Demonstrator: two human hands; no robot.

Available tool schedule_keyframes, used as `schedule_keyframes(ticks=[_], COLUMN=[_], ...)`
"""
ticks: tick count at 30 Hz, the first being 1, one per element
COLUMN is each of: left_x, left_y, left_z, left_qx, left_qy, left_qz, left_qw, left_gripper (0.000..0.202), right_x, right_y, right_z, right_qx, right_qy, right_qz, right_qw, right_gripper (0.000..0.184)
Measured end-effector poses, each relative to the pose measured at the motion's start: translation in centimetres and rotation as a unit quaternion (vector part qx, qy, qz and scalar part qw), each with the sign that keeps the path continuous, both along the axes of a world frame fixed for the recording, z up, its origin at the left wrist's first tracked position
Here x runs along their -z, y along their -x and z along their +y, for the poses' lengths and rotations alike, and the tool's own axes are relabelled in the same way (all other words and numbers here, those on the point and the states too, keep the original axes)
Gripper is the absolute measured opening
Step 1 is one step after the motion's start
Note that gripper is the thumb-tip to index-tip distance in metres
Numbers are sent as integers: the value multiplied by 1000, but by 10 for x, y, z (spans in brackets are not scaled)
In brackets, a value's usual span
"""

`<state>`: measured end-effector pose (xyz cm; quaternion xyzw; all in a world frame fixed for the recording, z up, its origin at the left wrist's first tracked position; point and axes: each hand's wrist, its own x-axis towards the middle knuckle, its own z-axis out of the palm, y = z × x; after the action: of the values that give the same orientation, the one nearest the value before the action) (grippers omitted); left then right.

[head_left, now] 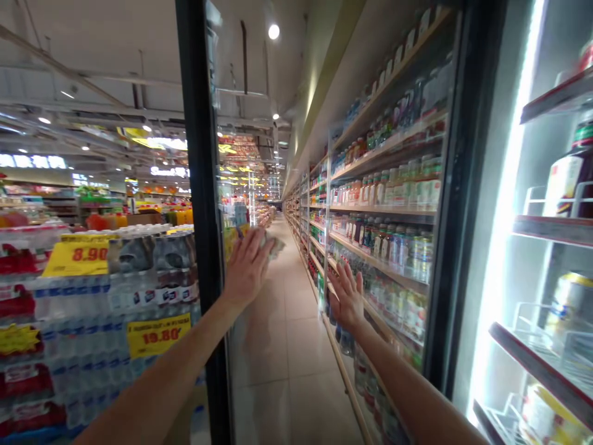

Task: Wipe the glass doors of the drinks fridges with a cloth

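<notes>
In front of me stands a glass door [282,346] with a black frame, swung open. My left hand [248,262] is raised near its left edge. It presses a light, crumpled cloth [274,247] to the glass, and the cloth shows past the fingertips on the right. My right hand [347,296] is held up lower and to the right, palm toward the pane. Its fingers are spread and hold nothing. Whether its palm touches the glass I cannot tell.
Right of the door, a lit cooler has wire-fronted shelves [546,371] with bottles and cans. On the left rise stacked bottle packs [88,352] with a yellow price sign [160,335]. Through the pane appear a tiled aisle [306,303] and long shelves of bottles [384,210].
</notes>
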<state>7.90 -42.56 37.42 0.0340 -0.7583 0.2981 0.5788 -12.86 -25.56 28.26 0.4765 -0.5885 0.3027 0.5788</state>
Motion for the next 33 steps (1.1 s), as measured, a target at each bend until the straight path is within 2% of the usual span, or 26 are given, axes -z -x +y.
schedule_keyframes(ticks=[1, 2, 4, 6, 7, 8, 9, 11, 12, 14, 16, 18, 19, 20, 21, 23, 25, 26, 28, 30, 32, 33], left_x=[-5, -5, 12, 30, 33, 31, 23, -1, -10, -14, 2, 22, 27, 27, 22, 4, -8, -7, 7, 23, 23, 15], left_y=[1, 2, 5, 7, 8, 9, 9, 9, 9, 10, 11, 12, 12, 12, 11, 10, 10, 10, 12, 13, 14, 14], left_z=[0, 1, 3, 5, 5, 5, 4, 5, 6, 10, 14, 16, 15, 13, 10, 5, 4, 4, 7, 10, 10, 9], left_qx=[-6, -5, 21, 58, 69, 71, 63, 34, 19, 9, 31, 64, 73, 73, 65, 34, 11, 11, 31, 59, 68, 60], left_qy=[-16, -13, 61, 161, 187, 188, 162, 57, 10, -18, 61, 168, 195, 194, 167, 61, -8, -5, 73, 177, 215, 196], left_qz=[25, 20, -71, -188, -216, -216, -186, -67, -9, 35, -42, -162, -195, -201, -174, -57, 23, 20, -72, -186, -223, -202], left_qw=[1000, 1000, 995, 967, 956, 955, 967, 996, 1000, 999, 997, 970, 958, 957, 968, 996, 1000, 1000, 994, 965, 948, 958], left_gripper=[47, 47, 46, 44, 43, 43, 44, 46, 46, 45, 42, 40, 39, 40, 41, 45, 48, 48, 44, 42, 42, 42], right_x=[0, 0, 0, 0, -1, -1, -1, -1, -1, 0, 0, 0, 0, 0, 0, 0, 0, 0, 0, 0, 1, 1], right_y=[0, 0, -1, 0, 0, 0, 0, 0, 1, 1, 1, 0, 0, 0, 0, 1, 1, 1, 1, 1, 1, 1], right_z=[0, 0, 1, 2, 2, 2, 3, 3, 3, 3, 3, 3, 3, 3, 4, 4, 5, 5, 5, 4, 4, 4], right_qx=[0, 0, -1, -3, -3, -4, -5, -5, -6, -10, -13, -14, -13, -13, -13, -13, -12, -13, -15, -18, -18, -18], right_qy=[-2, -5, -6, -8, -7, -4, -1, 0, 1, 0, -1, 0, -2, -3, -5, -10, -15, -15, -16, -15, -14, -14], right_qz=[-2, -4, -4, 0, 3, 6, 9, 10, 11, 10, 10, 9, 9, 9, 9, 5, 0, -2, -2, -1, -1, -1], right_qw=[1000, 1000, 1000, 1000, 1000, 1000, 1000, 1000, 1000, 1000, 1000, 1000, 1000, 1000, 1000, 1000, 1000, 1000, 1000, 1000, 1000, 1000], right_gripper=[59, 59, 59, 60, 60, 61, 61, 61, 61, 61, 60, 60, 61, 61, 61, 61, 62, 62, 62, 62, 62, 62])
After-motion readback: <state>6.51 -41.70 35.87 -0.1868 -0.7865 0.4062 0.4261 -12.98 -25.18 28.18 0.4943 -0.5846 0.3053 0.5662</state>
